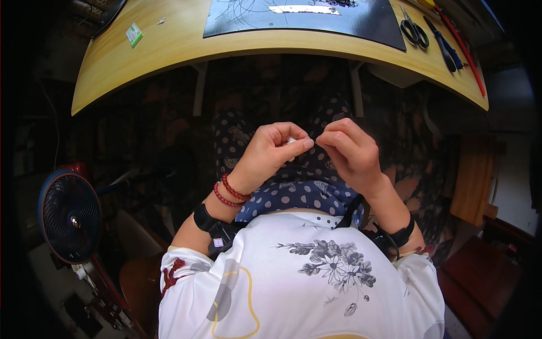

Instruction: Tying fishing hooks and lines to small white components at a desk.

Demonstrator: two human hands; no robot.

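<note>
Over the lap, the left hand [274, 150] pinches a tiny white piece [292, 140] while the right hand's [350, 151] closed fingertips meet it; a slip likely drops it onto the dotted skirt [299, 195].

Two hands are seen, a left hand [270, 151] and a right hand [350, 152], with one small white piece [291, 140] pinched between them. Two red bead bracelets [230, 192] and two black wrist straps [210, 221] are counted. One bench [169, 45] carries one dark mat [316, 20], one pair of scissors [414, 29] and one green-and-white tag [134, 34]. One fan [69, 216] is counted.
</note>
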